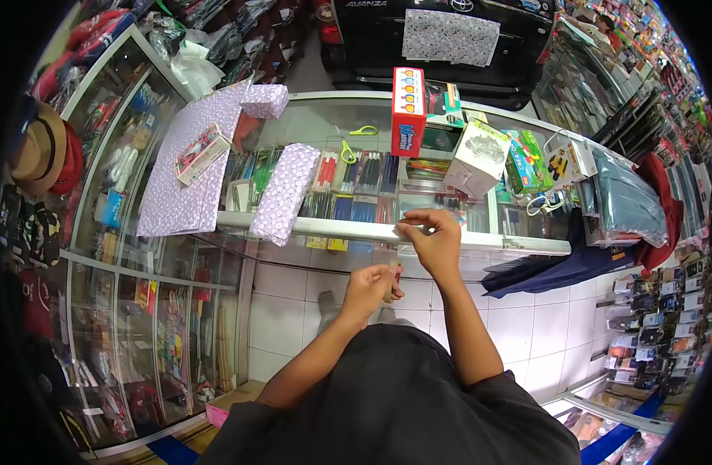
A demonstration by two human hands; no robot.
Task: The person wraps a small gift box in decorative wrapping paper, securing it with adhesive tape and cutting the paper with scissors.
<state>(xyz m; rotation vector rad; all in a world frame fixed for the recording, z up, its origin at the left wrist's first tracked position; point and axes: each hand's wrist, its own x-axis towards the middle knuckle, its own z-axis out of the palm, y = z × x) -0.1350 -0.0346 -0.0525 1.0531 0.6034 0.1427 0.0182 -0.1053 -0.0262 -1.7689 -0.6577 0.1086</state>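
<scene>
My left hand (369,293) is closed in front of my body, below the counter edge. A small translucent, yellowish piece like tape (395,268) shows at its fingertips. My right hand (436,242) is at the counter's front rail, thumb and index finger pinched together; anything between them is too small to make out. To the left lies a long parcel (286,194) wrapped in lilac floral paper. Beyond it, a sheet of the same wrapping paper (163,167) carries a small printed box (203,155). Yellow-green scissors (348,153) lie on the glass.
A glass counter (325,116) displays pens underneath. On it stand a red box (408,112), a white box (478,157), a green box (529,161) and a smaller wrapped box (264,101). Folded bagged clothes (629,198) sit right. A glass cabinet (154,271) borders the left.
</scene>
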